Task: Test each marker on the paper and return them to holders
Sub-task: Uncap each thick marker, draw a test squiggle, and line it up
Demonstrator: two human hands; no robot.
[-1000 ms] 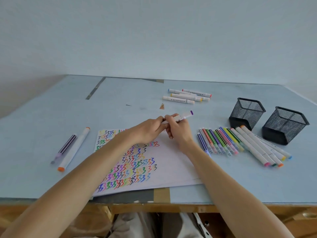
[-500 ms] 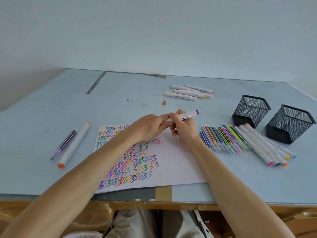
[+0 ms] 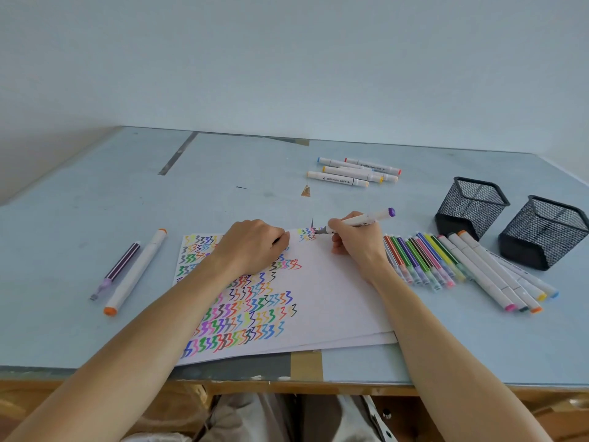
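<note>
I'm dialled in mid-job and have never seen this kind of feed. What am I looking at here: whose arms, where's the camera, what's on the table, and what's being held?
There is no machine: these are a person's two bare arms, filmed by one wide-angle camera worn on their head, looking forward and down. The right hand grips a white marker with a purple end cap, its tip at the top edge of the paper, beside small squiggles there. The left hand rests on the paper, fingers curled; whether it holds the cap I cannot tell. The paper is covered in colourful test squiggles. On the table, to the right, lie a row of markers and two empty-looking black mesh holders. Four more markers lie farther back, and two markers lie to the left.
</note>
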